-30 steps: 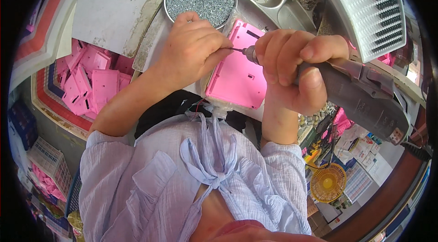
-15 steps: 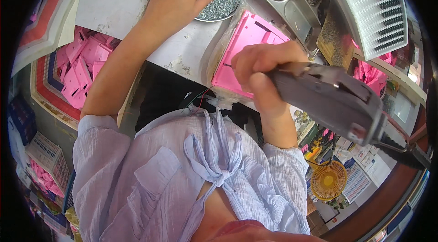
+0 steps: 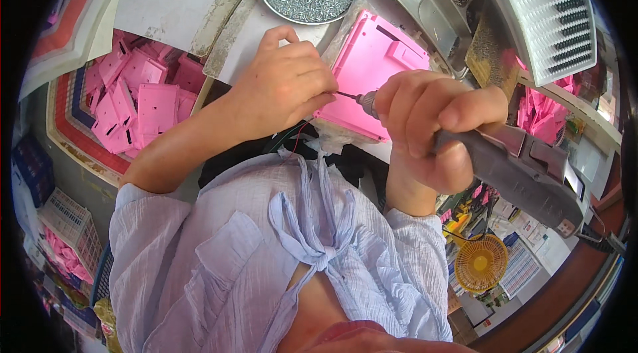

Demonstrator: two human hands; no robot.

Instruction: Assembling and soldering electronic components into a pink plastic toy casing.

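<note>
The right hand (image 3: 435, 120) grips a screwdriver (image 3: 518, 173); the left hand (image 3: 286, 84) has fingers pinched at its bit (image 3: 347, 95) (holding what, I cannot tell). A pink case (image 3: 364, 64) lies by the table's (image 3: 249, 44) near edge.

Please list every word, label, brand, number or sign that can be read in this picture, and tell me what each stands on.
None can be read clearly enough to quote.
Driver: faint marks on its body, too blurred to read.
Label at the driver's rear end: too small to read.
Papers at lower right: too small and blurred.
Pink case: no lettering can be made out.
</note>
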